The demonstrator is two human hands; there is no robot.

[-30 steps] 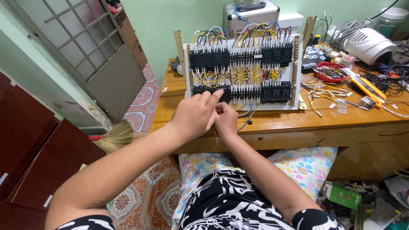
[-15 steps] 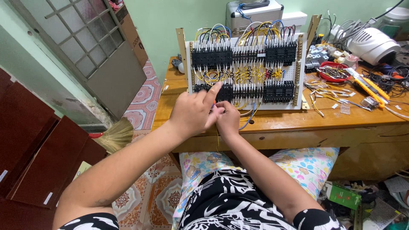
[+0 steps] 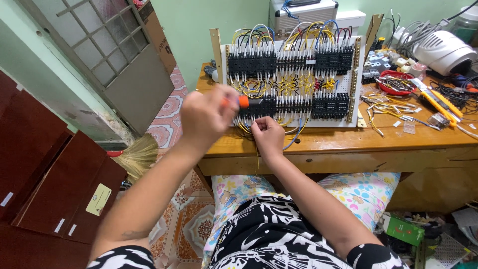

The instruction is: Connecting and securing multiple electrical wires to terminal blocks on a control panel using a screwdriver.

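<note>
Wooden desk (image 3: 348, 144) carried the relay wiring panel (image 3: 294, 79) upright, just ahead of you. Your left hand (image 3: 206, 114) gripped an orange-handled screwdriver (image 3: 239, 102), shaft pointing right at the lower terminals. Right hand (image 3: 268, 137) pinched a yellow wire (image 3: 257, 157), nearer the panel.

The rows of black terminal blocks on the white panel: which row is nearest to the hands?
The lower row of black blocks: the right hand sits just below its left end, while the upper row runs along the panel's top.

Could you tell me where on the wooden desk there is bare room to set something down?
Bare wood runs along the wooden desk front edge, below the white wiring panel. Right of it, loose wire offcuts and yellow tools crowd it.
</note>
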